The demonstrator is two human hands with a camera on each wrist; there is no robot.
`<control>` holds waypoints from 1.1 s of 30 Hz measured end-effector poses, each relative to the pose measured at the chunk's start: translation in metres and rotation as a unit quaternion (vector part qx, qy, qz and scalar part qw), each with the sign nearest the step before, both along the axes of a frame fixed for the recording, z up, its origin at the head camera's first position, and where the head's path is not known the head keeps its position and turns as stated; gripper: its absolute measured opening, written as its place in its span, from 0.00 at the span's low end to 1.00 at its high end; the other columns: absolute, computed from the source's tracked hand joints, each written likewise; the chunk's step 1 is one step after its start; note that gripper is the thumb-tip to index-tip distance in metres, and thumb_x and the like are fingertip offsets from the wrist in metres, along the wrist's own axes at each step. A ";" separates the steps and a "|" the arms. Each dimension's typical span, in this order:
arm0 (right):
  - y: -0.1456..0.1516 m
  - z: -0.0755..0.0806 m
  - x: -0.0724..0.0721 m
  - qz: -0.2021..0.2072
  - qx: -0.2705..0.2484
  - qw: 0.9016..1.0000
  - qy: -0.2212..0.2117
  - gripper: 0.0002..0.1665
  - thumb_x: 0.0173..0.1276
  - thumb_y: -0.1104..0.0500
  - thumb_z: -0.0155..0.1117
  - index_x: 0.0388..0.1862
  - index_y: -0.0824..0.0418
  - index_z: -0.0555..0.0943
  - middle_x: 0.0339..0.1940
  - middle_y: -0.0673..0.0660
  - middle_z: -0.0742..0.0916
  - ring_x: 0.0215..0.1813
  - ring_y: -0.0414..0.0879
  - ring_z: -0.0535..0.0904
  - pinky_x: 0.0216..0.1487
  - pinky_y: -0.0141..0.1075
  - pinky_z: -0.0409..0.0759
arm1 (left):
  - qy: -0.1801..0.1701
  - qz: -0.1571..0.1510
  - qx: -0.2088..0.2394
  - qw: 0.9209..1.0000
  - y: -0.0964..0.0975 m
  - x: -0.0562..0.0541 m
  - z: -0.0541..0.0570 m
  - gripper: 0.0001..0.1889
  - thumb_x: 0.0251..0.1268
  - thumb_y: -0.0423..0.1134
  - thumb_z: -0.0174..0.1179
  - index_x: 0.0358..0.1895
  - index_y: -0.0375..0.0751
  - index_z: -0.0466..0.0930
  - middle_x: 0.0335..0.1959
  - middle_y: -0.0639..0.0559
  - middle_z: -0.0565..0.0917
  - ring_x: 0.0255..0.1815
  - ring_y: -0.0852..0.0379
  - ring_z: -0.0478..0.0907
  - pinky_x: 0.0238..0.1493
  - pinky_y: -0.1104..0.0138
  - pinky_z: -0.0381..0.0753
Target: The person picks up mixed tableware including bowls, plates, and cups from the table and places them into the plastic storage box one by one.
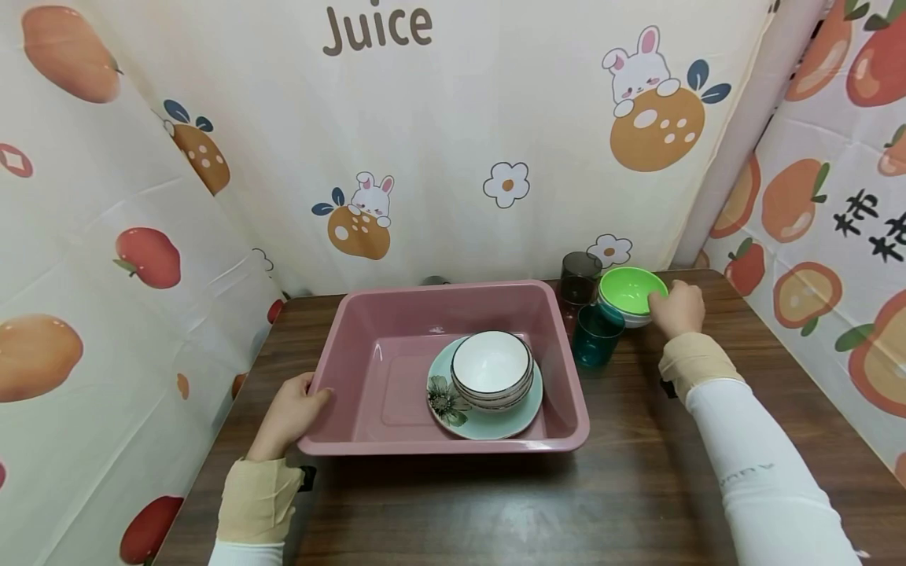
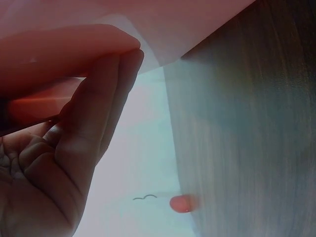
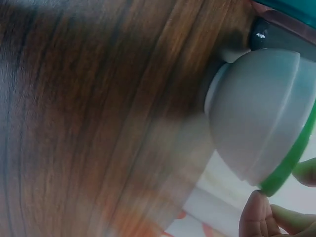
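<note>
My left hand (image 1: 289, 413) grips the left rim of a pink plastic basin (image 1: 439, 448). In the left wrist view its fingers (image 2: 101, 98) lie along the basin's wall. Inside the basin's right half, a stack of white dark-rimmed bowls (image 1: 491, 362) rests on a pale green flowered plate (image 1: 490, 427). Over at the right, my right hand (image 1: 679, 310) pinches the rim of a green bowl (image 1: 631, 289). That bowl is nested in a whitish bowl (image 3: 261, 103), close above the table. The right wrist view shows thumb and fingers on either side of the green rim.
A teal cup (image 1: 597, 338) stands between the basin and the green bowl. Behind it is a dark see-through cup (image 1: 579, 275), with a reddish cup partly hidden. Printed curtains (image 1: 453, 149) border the back and sides of the wooden table (image 1: 637, 487).
</note>
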State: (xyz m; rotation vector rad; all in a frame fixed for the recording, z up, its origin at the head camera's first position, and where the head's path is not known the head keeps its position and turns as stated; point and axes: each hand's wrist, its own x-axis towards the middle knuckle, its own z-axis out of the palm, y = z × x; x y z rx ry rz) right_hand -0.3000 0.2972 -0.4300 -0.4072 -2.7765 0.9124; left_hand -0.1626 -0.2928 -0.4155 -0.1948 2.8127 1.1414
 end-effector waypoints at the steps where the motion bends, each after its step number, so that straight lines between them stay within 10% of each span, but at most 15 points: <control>1: 0.000 0.000 0.000 0.001 0.001 1.000 -0.004 0.32 0.67 0.59 0.43 0.61 0.84 0.68 0.56 0.85 0.73 0.60 0.75 0.67 0.63 0.61 0.65 | 0.000 0.000 -0.001 1.000 0.000 0.000 0.000 0.18 0.67 0.36 0.54 0.55 0.27 0.76 0.38 0.38 0.84 0.30 0.57 0.78 0.32 0.65 0.76; 9: 0.002 -0.004 0.001 -0.021 0.000 1.000 -0.018 0.18 0.60 0.61 0.44 0.32 0.76 0.77 0.36 0.74 0.80 0.42 0.65 0.73 0.38 0.48 0.69 | 0.003 0.000 0.007 1.000 0.000 0.000 0.000 0.17 0.67 0.35 0.54 0.54 0.27 0.77 0.36 0.39 0.84 0.29 0.57 0.78 0.32 0.65 0.76; 33: 0.003 0.002 -0.008 -0.084 -0.033 0.994 -0.055 0.26 0.65 0.57 0.44 0.44 0.77 0.80 0.52 0.80 0.79 0.55 0.73 0.75 0.56 0.57 0.74 | -0.002 0.001 0.005 1.000 0.001 0.001 0.001 0.18 0.67 0.36 0.54 0.55 0.27 0.76 0.38 0.38 0.84 0.29 0.56 0.78 0.32 0.65 0.77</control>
